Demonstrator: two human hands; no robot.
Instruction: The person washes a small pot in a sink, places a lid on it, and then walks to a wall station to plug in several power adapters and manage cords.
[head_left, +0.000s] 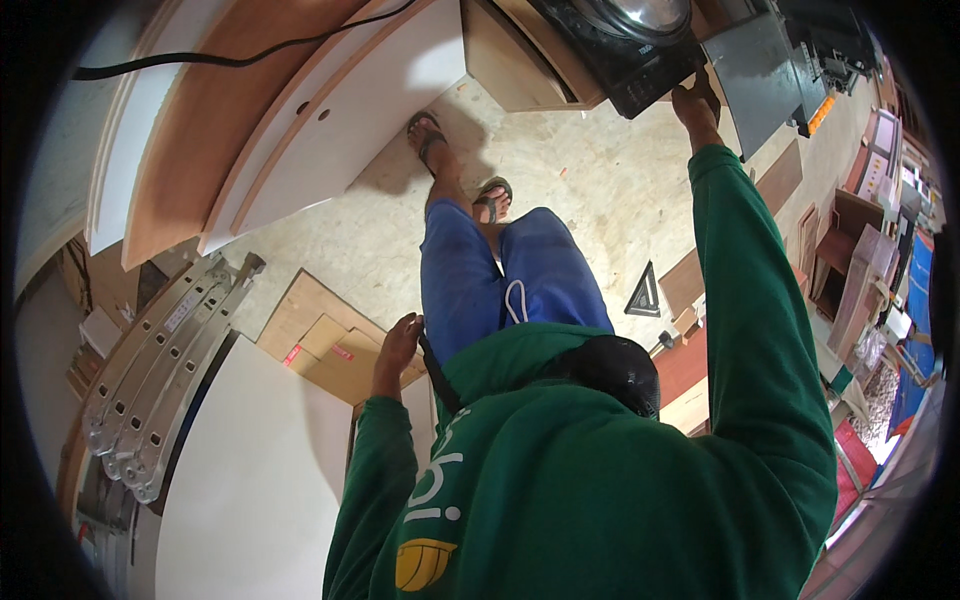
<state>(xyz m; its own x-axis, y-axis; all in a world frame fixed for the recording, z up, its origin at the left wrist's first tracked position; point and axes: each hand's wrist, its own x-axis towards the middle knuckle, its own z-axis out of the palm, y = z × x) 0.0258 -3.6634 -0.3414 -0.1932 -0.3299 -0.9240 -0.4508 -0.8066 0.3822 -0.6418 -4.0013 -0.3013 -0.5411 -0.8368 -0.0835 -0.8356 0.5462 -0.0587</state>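
Note:
My right hand [697, 104] reaches forward to the front corner of a black electric cooktop [645, 75]. Its fingers are curled at that corner, and what they hold, if anything, is hidden. On the cooktop sits a round shiny metal pot or lid [640, 14], cut off by the upper edge of the view. My left hand [397, 348] hangs low beside my left thigh with fingers loosely extended, near a dark strap [440, 372]. Nothing shows in it.
A white panelled unit with wooden edges [370, 100] stands ahead to the left. A folded metal ladder [165, 370] and a white board [250, 470] are at left, with cardboard pieces [325, 345] nearby. A black triangular set square [644, 292] lies on the floor. A grey panel [755, 75] adjoins the cooktop.

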